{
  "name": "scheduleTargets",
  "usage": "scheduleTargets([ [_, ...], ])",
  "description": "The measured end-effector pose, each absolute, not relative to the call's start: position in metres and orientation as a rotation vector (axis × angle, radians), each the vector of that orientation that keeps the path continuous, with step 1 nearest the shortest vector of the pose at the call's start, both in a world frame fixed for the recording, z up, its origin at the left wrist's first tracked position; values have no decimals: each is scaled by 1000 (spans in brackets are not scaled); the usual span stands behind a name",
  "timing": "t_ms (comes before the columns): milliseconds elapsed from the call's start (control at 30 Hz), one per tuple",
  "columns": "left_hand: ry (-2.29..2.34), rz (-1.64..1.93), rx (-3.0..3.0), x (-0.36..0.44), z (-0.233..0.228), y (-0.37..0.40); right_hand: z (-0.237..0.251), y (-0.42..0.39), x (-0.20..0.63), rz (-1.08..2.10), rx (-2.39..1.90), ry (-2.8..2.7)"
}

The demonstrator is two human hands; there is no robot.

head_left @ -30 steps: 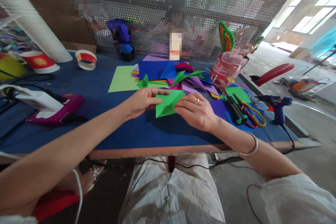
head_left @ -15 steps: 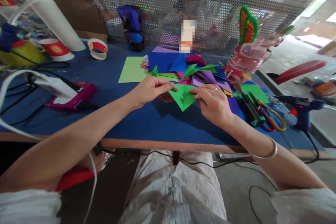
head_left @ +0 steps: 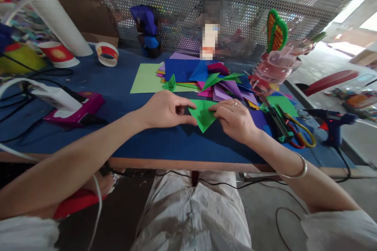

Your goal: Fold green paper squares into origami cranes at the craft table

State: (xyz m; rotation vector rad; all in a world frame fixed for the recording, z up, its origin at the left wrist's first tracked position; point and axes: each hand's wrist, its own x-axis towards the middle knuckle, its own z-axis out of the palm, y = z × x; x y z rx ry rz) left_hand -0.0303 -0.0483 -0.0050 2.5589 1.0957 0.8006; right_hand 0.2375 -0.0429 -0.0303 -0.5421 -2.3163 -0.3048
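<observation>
Above the blue table (head_left: 165,145), the right hand (head_left: 238,120) pinches the green paper (head_left: 204,117); left hand (head_left: 165,110), fingers parted, is at its left corner.

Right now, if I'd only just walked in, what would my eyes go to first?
Probably the bright green folded paper in the middle, pinched by the right hand, with the left hand at its other side. Just beyond lies a jumble of colourful papers. Toward the right, a green-and-orange wing-shaped decoration sticks up above a pink bottle.

One held paper (head_left: 202,114), one bangle (head_left: 305,168)
</observation>
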Motion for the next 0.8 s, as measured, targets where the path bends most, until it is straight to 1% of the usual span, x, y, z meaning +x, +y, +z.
scheduleTargets([
  [67, 1094, 662, 2961, -32, -7, -53, -33, -42, 239, -254, -522, -2353],
  [133, 1058, 564, 3237, -31, -11, -58, -36, -41, 241, -208, -508, -2373],
  [200, 962, 621, 3353, -29, -17, -61, -38, -41, 242, -171, -502, -2379],
  [333, 709, 795, 3246, -24, -30, -65, -40, -47, 246, -118, -488, -2423],
  [533, 670, 744, 3283, -27, -45, -84, -35, -66, 250, -9, -475, -2587],
  [600, 663, 794, 3268, -28, -46, -92, -32, -72, 248, -53, -444, -2605],
  [733, 637, 792, 3222, -28, -40, -103, -28, -83, 245, -258, -359, -2629],
  [800, 608, 899, 3137, -28, -37, -106, -26, -88, 243, -250, -376, -2638],
])
